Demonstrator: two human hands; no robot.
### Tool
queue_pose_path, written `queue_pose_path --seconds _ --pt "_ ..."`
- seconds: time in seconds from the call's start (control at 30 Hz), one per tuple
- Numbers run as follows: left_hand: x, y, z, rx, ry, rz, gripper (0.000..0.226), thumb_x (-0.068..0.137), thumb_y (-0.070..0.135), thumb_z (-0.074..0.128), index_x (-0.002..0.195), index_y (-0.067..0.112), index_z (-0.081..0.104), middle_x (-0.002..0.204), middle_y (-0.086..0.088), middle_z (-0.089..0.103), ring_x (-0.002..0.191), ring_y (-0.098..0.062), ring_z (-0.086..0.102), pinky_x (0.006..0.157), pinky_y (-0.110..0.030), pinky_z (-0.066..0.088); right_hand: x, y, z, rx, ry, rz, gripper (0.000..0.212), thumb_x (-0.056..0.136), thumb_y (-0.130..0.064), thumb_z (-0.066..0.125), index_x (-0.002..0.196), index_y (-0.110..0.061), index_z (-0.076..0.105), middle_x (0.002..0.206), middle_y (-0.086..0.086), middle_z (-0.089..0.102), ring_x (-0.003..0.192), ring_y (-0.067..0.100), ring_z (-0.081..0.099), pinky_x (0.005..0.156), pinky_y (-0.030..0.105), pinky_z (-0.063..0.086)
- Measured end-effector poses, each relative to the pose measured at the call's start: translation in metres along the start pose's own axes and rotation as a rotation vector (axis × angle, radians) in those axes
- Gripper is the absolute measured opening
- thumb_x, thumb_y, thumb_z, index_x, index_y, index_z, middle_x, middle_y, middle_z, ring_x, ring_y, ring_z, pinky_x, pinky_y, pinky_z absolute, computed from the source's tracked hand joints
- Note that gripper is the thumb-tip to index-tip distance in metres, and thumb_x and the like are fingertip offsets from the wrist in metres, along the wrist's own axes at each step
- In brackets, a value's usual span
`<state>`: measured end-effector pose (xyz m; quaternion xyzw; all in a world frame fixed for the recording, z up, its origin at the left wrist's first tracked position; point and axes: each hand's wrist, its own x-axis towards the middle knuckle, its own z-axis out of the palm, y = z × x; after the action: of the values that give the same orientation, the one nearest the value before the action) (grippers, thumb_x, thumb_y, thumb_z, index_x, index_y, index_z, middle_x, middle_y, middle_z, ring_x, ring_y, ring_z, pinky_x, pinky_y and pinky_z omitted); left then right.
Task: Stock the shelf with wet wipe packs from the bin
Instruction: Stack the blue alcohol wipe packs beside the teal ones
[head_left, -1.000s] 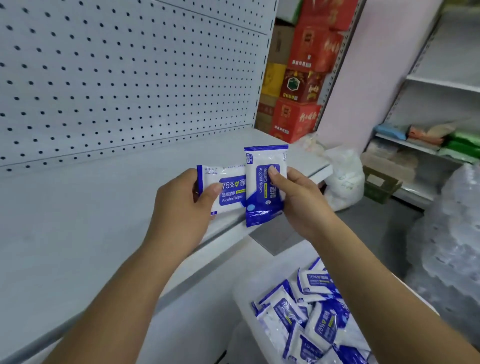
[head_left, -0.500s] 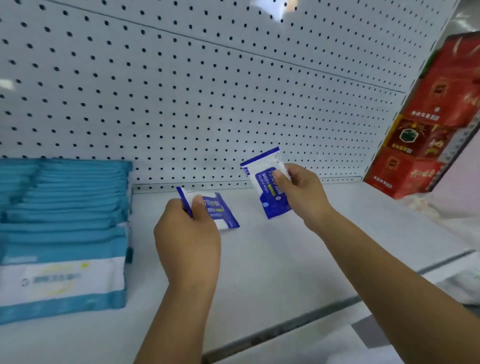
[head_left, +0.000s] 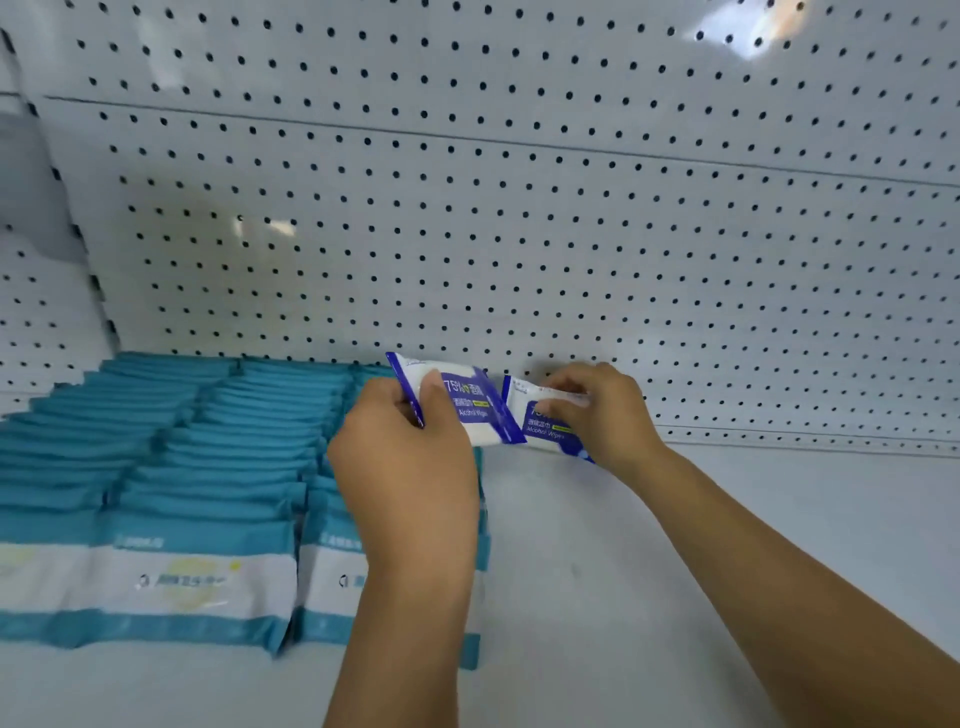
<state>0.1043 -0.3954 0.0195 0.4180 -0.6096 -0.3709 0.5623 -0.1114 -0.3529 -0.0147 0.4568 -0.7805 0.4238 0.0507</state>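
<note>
The white shelf (head_left: 675, 571) has a white pegboard (head_left: 519, 234) with black holes behind it, and rows of teal packs (head_left: 208, 467) stand on its left part. The left hand (head_left: 410, 467) pinches the left wipe pack (head_left: 467, 410) at its blue edge. The right hand (head_left: 608, 415) pinches the right wipe pack (head_left: 540, 426) at its top. Both packs are white and blue, printed "Alcohol Wipes", and their ends meet close to the pegboard

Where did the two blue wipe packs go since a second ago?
Both went forward, from over the shelf's front edge to the back of the shelf, close to the pegboard and right of the teal packs. The left hand carried the left pack, the right hand the right pack. The bin has dropped out of view. Unchanged: each hand grips its own pack; neither is let go.
</note>
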Motion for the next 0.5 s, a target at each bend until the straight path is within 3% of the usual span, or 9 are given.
queue_pose_path --seconds 0.1,0.2,0.33,0.5 --pt "0.012 -0.007 -0.002 -0.006 0.052 -0.015 0.028 0.098 0.033 0.058 0.076 0.016 0.059 0.069 0.004 0.065 0.064 -0.019 0.066 0.058 -0.029 0.050 0.013 0.000 0.019 -0.145 0.052 -0.092 0.017 0.080 -0.021 0.081 0.094 -0.029 0.077 0.082 -0.021 0.057 0.094 0.012 0.057 0.086 0.032 0.039" --pt "0.018 -0.008 0.001 0.013 0.121 -0.012 0.028 0.098 0.033 0.058 0.077 0.014 0.059 0.067 0.006 0.061 0.064 -0.019 0.063 0.055 -0.030 0.041 0.020 0.003 0.031 -0.237 0.111 -0.212 0.020 0.077 -0.025 0.084 0.093 -0.033 0.076 0.096 -0.024 0.063 0.109 0.013 0.048 0.080 0.029 0.014" --pt "0.023 -0.015 0.007 -0.041 0.108 -0.022 0.027 0.097 0.032 0.060 0.076 0.016 0.059 0.068 0.004 0.064 0.064 -0.023 0.067 0.061 -0.046 0.056 0.021 0.010 0.042 -0.295 0.187 -0.304 0.020 0.076 -0.023 0.083 0.095 -0.028 0.078 0.103 -0.009 0.070 0.112 0.023 0.050 0.079 0.029 0.011" --pt "0.026 -0.018 0.005 -0.043 0.120 -0.020 0.026 0.098 0.034 0.059 0.077 0.017 0.060 0.070 0.004 0.065 0.065 -0.024 0.069 0.062 -0.048 0.057 0.023 0.012 0.037 -0.288 0.221 -0.296 0.012 0.082 -0.023 0.079 0.091 -0.031 0.078 0.098 -0.014 0.071 0.109 0.020 0.047 0.077 0.030 0.010"
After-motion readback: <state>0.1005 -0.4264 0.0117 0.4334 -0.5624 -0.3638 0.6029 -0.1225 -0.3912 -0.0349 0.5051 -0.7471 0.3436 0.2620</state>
